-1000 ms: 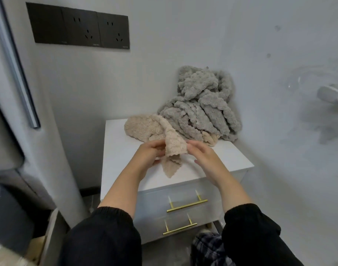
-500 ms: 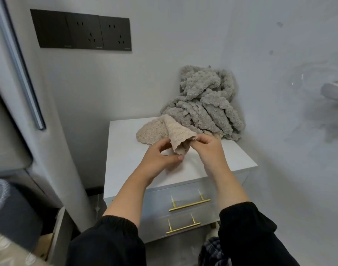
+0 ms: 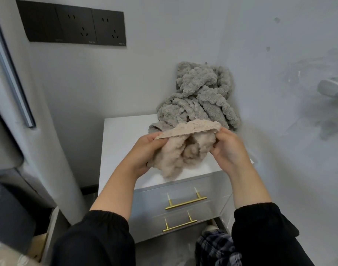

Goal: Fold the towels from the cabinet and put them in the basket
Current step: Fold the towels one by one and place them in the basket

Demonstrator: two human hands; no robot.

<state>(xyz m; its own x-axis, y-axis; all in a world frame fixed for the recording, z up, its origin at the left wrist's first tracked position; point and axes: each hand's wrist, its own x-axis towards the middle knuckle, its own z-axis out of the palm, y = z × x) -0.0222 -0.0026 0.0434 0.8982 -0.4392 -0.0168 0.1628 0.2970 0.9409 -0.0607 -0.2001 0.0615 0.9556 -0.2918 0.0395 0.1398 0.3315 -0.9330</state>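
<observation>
A small beige towel (image 3: 185, 148) hangs bunched in the air above the front of the white cabinet (image 3: 122, 143). My left hand (image 3: 145, 152) pinches its top edge at the left end. At the right end my right hand (image 3: 228, 148) pinches the same edge, which stretches between the two hands. A crumpled grey towel (image 3: 200, 100) is heaped at the cabinet's back right corner, leaning against the wall. No basket is in view.
The cabinet has two drawers with gold handles (image 3: 185, 203), both closed. Walls stand close behind and to the right. A white column (image 3: 54, 150) rises at the left, black sockets (image 3: 74, 27) on the wall above. Dark furniture sits at the lower left.
The beige towel has come up off the cabinet top. My hands moved apart and higher, drawing its top edge out between them, where before they held it bunched together.
</observation>
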